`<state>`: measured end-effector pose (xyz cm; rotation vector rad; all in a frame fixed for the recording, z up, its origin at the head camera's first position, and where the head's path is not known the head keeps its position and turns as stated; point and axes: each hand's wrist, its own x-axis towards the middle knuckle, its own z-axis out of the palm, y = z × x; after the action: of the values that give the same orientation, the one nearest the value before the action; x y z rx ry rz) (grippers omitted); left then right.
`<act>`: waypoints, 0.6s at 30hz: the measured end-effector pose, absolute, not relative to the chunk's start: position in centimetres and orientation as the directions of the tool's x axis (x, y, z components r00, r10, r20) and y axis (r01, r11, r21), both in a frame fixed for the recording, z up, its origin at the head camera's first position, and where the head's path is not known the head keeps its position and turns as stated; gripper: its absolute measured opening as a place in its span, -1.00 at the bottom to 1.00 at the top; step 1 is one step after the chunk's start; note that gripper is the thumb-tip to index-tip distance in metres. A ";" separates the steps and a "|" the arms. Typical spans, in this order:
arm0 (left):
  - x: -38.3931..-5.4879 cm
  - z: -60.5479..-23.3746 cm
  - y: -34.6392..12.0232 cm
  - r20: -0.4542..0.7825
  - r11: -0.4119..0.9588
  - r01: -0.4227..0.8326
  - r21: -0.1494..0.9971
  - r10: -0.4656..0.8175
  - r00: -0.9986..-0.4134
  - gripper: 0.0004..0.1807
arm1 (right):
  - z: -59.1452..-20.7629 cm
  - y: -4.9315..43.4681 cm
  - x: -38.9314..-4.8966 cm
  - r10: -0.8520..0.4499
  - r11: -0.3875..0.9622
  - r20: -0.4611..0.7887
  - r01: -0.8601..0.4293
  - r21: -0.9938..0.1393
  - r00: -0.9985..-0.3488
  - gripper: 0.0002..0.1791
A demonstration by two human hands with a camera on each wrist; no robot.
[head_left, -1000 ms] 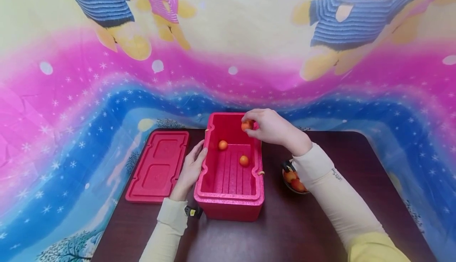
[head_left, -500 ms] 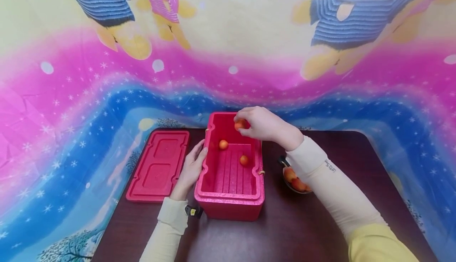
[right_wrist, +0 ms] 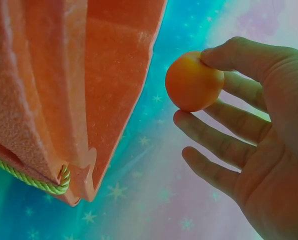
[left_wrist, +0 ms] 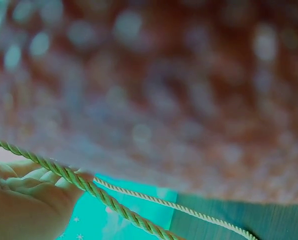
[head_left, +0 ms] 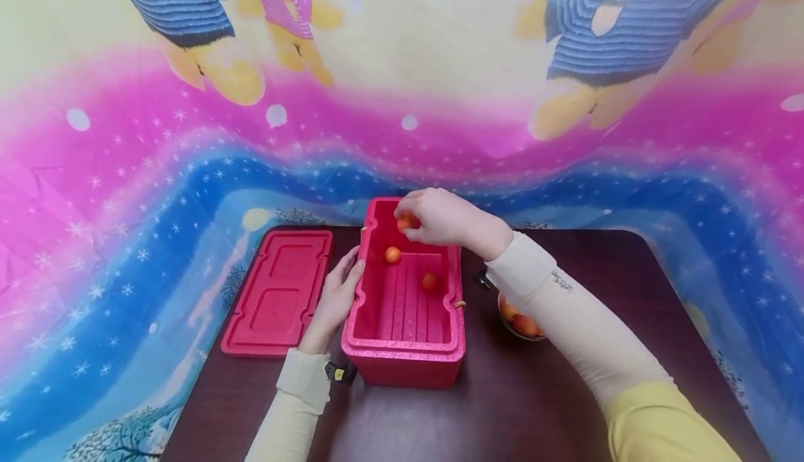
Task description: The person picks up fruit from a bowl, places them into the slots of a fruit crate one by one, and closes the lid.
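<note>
In the head view a red foam box [head_left: 402, 371] stands uncovered on the table, with two small round orange fruits inside: one [head_left: 393, 255] by the left wall, the other [head_left: 429, 282] nearer the right wall. My right hand [head_left: 442, 219] is over the far part of the box and pinches a third small orange fruit [right_wrist: 193, 82] between thumb and fingertips; the ring and little fingers are spread apart from it. My left hand [head_left: 336, 301] rests against the box's outer left side, thumb at the rim. A twisted rope handle [left_wrist: 109, 200] passes in front of that hand in the left wrist view.
The red lid [head_left: 276, 294] lies flat on the dark table [head_left: 502, 406], left of the box. A bowl [head_left: 524, 337] of orange fruits stands right of the box, partly hidden by my right sleeve. A printed cloth [head_left: 408, 162] hangs behind the table.
My right hand has moved left across the far part of the box with its fruit, from the right rim toward the middle. My left hand and the box hold still.
</note>
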<state>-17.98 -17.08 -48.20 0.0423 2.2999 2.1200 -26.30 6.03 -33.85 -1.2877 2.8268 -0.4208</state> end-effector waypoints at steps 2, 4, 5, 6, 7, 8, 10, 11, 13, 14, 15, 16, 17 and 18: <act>-18.0 -48.3 -17.1 0.005 0.079 0.007 0.997 0.029 -1.000 -0.36 | -33.9 5.7 -26.4 -0.750 0.625 0.089 -0.746 -0.230 -0.656 -0.54; -17.9 -48.4 -17.1 0.007 0.078 0.009 0.997 0.028 -1.000 -0.36 | -34.0 5.5 -26.4 -0.757 0.624 0.073 -0.751 -0.215 -0.650 -0.55; -17.9 -48.4 -17.1 0.009 0.077 0.011 0.997 0.026 -1.000 -0.36 | -34.0 5.3 -26.4 -0.759 0.625 0.066 -0.753 -0.206 -0.648 -0.56; -17.9 -48.4 -17.1 0.011 0.074 0.013 0.997 0.025 -1.000 -0.36 | -34.0 5.2 -26.4 -0.761 0.626 0.060 -0.754 -0.199 -0.647 -0.57; -18.0 -48.4 -17.1 0.013 0.071 0.014 0.997 0.023 -1.000 -0.37 | -34.0 5.1 -26.4 -0.763 0.625 0.055 -0.757 -0.192 -0.644 -0.57; -18.0 -48.4 -17.1 0.016 0.069 0.018 0.997 0.022 -1.000 -0.37 | -34.0 5.0 -26.4 -0.765 0.625 0.050 -0.759 -0.185 -0.642 -0.57; -18.0 -48.3 -17.1 0.017 0.070 0.019 0.997 0.021 -1.000 -0.38 | -34.0 4.7 -26.4 -0.769 0.623 0.042 -0.762 -0.175 -0.638 -0.55; -18.0 -48.3 -17.1 0.016 0.069 0.017 0.997 0.022 -1.000 -0.38 | -34.0 4.6 -26.3 -0.770 0.623 0.038 -0.764 -0.171 -0.637 -0.54; -18.0 -48.3 -17.1 0.013 0.069 0.014 0.997 0.024 -1.000 -0.38 | -34.1 4.4 -26.3 -0.771 0.624 0.032 -0.765 -0.162 -0.636 -0.51; -18.0 -48.2 -17.1 0.010 0.069 0.012 0.998 0.024 -1.000 -0.37 | -34.1 4.4 -26.3 -0.771 0.624 0.028 -0.765 -0.160 -0.636 -0.50; -18.0 -48.2 -17.0 0.008 0.070 0.010 0.998 0.024 -1.000 -0.37 | -34.2 4.3 -26.4 -0.773 0.624 0.026 -0.766 -0.156 -0.634 -0.49; -18.0 -48.2 -17.0 0.007 0.069 0.009 0.998 0.024 -1.000 -0.37 | -34.3 4.2 -26.4 -0.774 0.622 0.024 -0.768 -0.150 -0.632 -0.49; -18.0 -48.2 -17.0 0.007 0.069 0.009 0.998 0.024 -1.000 -0.37 | -34.3 4.1 -26.5 -0.775 0.622 0.023 -0.769 -0.147 -0.631 -0.49; -18.0 -48.3 -17.0 0.006 0.069 0.008 0.998 0.022 -1.000 -0.37 | -34.3 4.0 -26.5 -0.778 0.620 0.021 -0.772 -0.143 -0.628 -0.49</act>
<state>-18.02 -17.04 -48.27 0.0325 2.2895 2.1355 -26.51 4.02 -34.34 -1.3348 2.7886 -0.2149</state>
